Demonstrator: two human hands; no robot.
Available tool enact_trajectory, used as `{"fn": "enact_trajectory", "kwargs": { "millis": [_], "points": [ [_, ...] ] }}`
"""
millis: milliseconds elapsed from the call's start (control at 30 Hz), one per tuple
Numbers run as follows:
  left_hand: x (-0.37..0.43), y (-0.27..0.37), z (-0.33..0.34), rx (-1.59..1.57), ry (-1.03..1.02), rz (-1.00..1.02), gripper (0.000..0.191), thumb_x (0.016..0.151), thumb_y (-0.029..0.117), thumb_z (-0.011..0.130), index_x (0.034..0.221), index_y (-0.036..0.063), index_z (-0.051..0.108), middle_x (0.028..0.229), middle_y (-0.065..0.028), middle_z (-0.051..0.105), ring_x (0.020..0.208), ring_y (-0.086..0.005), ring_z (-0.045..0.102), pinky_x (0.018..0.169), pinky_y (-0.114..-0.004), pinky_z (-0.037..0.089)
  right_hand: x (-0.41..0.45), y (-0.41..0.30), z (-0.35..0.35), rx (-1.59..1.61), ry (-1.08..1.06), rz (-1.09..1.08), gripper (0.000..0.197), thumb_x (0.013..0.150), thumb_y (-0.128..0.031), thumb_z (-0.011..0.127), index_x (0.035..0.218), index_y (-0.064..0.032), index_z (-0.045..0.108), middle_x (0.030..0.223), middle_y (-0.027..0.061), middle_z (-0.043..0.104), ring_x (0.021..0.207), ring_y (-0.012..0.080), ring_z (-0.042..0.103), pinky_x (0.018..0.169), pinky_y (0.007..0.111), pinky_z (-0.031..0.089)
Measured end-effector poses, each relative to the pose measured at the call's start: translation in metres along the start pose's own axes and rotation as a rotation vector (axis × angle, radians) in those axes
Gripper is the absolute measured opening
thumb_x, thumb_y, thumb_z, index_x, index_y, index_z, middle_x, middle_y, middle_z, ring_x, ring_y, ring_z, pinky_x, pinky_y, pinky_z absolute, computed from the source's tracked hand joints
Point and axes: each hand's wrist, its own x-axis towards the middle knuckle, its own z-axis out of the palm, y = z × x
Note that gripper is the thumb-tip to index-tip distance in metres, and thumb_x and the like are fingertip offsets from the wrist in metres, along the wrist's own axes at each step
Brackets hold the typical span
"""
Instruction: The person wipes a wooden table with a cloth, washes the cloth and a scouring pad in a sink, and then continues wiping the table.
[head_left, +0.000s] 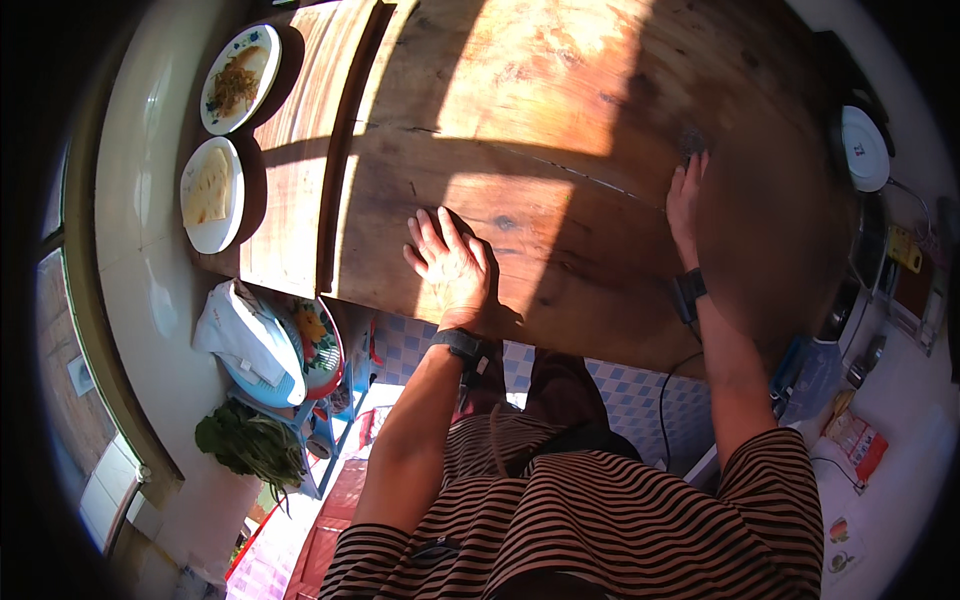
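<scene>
My left hand lies palm down on the wooden tabletop, fingers a little apart and holding nothing. Farther right, my right hand reaches over the same wood. Its fingertips are at a grey, mesh-like thing, perhaps a steel wool scrubber; whether they grip it cannot be told. A dark blurred patch covers the area beside this hand. On the raised board at the left stand a plate with brown shredded food and a white plate with a folded flatbread. Both wrists wear black bands.
Below the left table edge, a rack holds a white cloth, a flowered basin and leafy greens. A white plate stands at the far right. A black cable hangs near my right forearm. Sunlight crosses the wood.
</scene>
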Motion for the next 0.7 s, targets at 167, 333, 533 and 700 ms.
{"fn": "enact_trajectory", "kwargs": {
  "millis": [167, 333, 533, 700],
  "points": [
    [0.000, -0.003, 0.005, -0.023, 0.090, 0.025, 0.045, 0.087, 0.023, 0.047, 0.128, 0.0068, 0.039, 0.135, -0.0174, 0.034, 0.128, -0.0328, 0.028, 0.100, -0.054, 0.024, -0.047, -0.190, -0.006, 0.591, -0.074, -0.180, 0.042, 0.081, -0.013, 0.053, 0.119, 0.0028, 0.045, 0.133, 0.0167, 0.038, 0.121, 0.0285, 0.038, 0.095, 0.040, 0.034],
    [-0.005, -0.018, 0.011, -0.084, 0.222, 0.083, 0.037, 0.090, 0.021, 0.045, 0.124, 0.0059, 0.042, 0.132, -0.0168, 0.039, 0.125, -0.0324, 0.034, 0.098, -0.054, 0.028, -0.100, -0.188, -0.020, 0.604, -0.121, -0.291, 0.039, 0.083, -0.012, 0.048, 0.121, -0.0022, 0.046, 0.131, 0.0141, 0.042, 0.121, 0.0281, 0.040, 0.098, 0.040, 0.034],
    [-0.008, -0.016, 0.000, -0.015, 0.171, 0.120, 0.042, 0.090, 0.025, 0.046, 0.123, -0.0007, 0.042, 0.130, -0.0211, 0.038, 0.126, -0.0353, 0.032, 0.099, -0.055, 0.029, -0.167, 0.016, -0.014, 0.189, -0.078, 0.255, 0.033, 0.086, -0.007, 0.046, 0.117, 0.0053, 0.047, 0.130, 0.0218, 0.040, 0.117, 0.0366, 0.041, 0.094, 0.044, 0.036],
    [-0.010, -0.011, -0.003, 0.021, 0.197, 0.183, 0.041, 0.090, 0.025, 0.046, 0.122, -0.0013, 0.041, 0.129, -0.0237, 0.038, 0.123, -0.0381, 0.035, 0.094, -0.056, 0.035, -0.142, -0.064, -0.023, 0.303, -0.084, 0.332, 0.037, 0.085, -0.009, 0.051, 0.116, 0.0111, 0.046, 0.130, 0.0260, 0.038, 0.114, 0.0375, 0.043, 0.093, 0.042, 0.036]
  ]
}}
